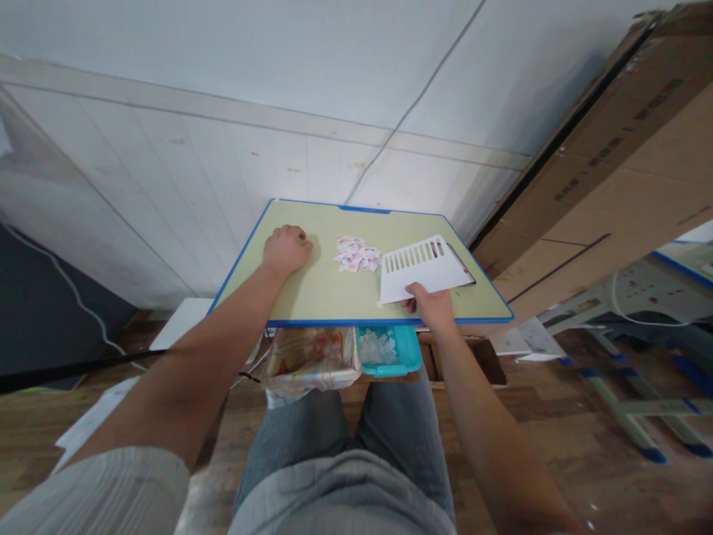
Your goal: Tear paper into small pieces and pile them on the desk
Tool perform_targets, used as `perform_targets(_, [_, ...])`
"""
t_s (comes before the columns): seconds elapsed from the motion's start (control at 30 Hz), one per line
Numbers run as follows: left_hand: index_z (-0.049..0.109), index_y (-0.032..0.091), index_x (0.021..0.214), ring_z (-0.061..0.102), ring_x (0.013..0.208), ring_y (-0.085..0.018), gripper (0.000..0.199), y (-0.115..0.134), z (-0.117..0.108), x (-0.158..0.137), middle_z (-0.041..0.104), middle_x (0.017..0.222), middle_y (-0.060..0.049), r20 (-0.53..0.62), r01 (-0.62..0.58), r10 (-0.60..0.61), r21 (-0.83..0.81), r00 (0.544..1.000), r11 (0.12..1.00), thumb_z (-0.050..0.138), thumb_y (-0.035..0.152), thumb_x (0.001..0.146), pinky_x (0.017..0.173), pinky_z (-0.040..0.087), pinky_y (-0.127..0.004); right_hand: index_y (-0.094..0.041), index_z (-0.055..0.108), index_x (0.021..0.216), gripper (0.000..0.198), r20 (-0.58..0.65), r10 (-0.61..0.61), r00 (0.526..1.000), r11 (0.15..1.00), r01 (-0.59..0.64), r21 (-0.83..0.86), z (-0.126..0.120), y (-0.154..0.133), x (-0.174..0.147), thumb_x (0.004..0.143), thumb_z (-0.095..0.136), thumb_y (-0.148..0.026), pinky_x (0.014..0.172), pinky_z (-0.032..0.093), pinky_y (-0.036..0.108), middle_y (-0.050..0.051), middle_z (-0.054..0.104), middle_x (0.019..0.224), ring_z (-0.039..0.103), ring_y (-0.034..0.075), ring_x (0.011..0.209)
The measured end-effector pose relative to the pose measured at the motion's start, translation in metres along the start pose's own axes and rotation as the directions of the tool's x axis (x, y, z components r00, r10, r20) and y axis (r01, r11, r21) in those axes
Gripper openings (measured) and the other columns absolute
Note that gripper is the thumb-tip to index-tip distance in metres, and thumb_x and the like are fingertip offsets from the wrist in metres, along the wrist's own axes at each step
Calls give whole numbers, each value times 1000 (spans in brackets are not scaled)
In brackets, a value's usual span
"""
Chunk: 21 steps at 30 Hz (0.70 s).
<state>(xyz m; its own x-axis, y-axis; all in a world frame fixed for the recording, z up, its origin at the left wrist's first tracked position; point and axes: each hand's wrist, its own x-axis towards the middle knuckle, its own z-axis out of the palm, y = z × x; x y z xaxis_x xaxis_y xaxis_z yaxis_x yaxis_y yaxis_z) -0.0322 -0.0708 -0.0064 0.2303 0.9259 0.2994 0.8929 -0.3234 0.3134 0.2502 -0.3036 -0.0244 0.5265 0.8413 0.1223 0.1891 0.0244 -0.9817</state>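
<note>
On the left part of the pale yellow-green desk top (312, 297), my left hand (288, 249) rests with its fingers curled in. What is inside those fingers, if anything, is hidden. My right hand (428, 303) grips the near edge of a white slotted card (409, 279), thumb on top. A row of narrow slots runs along the card's far side, and a dark-edged flat piece shows at its right edge. Between my hands lies a loose heap of small white-and-pink paper pieces (356, 255), close to the card's left corner.
Under the desk's front edge are a plastic-lined bin (312, 375) and a turquoise basket (398, 365) with whitish translucent pieces. Large cardboard boxes (613, 163) lean at the right. A white wall (223, 141) stands behind the desk. Papers (97, 416) lie on the floor at left.
</note>
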Motion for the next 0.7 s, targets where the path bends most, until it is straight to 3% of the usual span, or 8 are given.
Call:
perform_targets(0.27, [86, 19, 133, 64, 150, -47, 45, 2, 0, 3, 75, 151, -26, 7, 23, -24, 15, 1000, 1000, 59, 37, 102, 126, 56, -65, -28, 67, 61, 19, 26, 10, 1000, 1000, -10, 26, -4, -2, -4, 69, 72, -44, 46, 50, 34, 3, 68, 52, 58, 21, 45])
perform_targets(0.47, [85, 24, 132, 62, 151, -52, 45, -2, -2, 47, 76, 152, -24, 105, 119, -122, 28, 987, 992, 70, 41, 93, 123, 56, -71, -28, 64, 54, 22, 46, 52, 998, 998, -54, 35, -11, -4, -10, 67, 74, -43, 43, 49, 35, 3, 62, 47, 53, 19, 43])
perform_targets(0.57, [81, 24, 140, 65, 147, -50, 51, -1, 4, 67, 78, 149, -22, 73, 152, -149, -24, 986, 988, 70, 40, 93, 124, 56, -72, -28, 63, 54, 23, 42, 74, 996, 996, -76, 54, -13, -7, -14, 67, 76, -42, 42, 47, 34, 2, 61, 46, 52, 19, 41])
perform_targets(0.7, [79, 20, 144, 61, 152, -48, 50, 3, 17, 68, 75, 155, -23, 1, 89, -89, -58, 996, 994, 64, 34, 99, 130, 52, -71, -29, 64, 65, 19, -15, 81, 997, 990, -78, 119, -12, -10, -15, 68, 78, -41, 40, 45, 34, -2, 58, 49, 50, 18, 41])
